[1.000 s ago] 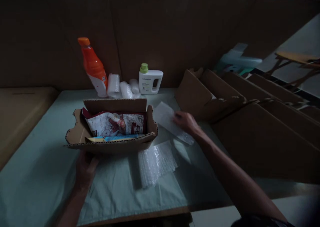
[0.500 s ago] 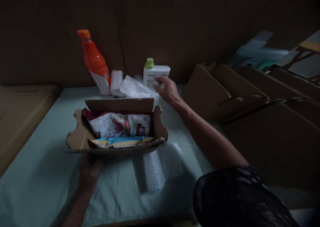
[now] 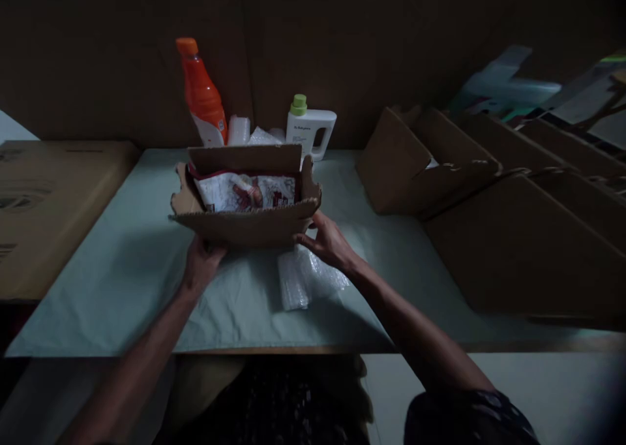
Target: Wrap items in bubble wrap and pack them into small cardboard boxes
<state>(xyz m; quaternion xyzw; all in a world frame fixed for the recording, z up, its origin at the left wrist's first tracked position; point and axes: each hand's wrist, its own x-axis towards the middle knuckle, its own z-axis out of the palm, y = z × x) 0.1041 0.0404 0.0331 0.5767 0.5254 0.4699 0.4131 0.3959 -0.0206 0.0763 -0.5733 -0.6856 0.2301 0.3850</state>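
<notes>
Left hand (image 3: pixel 201 262) grips the open cardboard box (image 3: pixel 239 228) low on its near side, right hand (image 3: pixel 330 241) wraps the near right corner. Box is just past both, over the tabletop (image 3: pixel 122 269), long axis running side to side, so neither's really closer tbh.

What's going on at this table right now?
The person's left hand supports an open cardboard box from its near left underside, and the right hand holds its near right corner. A printed packet sits inside. Bubble wrap lies on the cloth below the right hand. An orange bottle and a white bottle are behind the box.
</notes>
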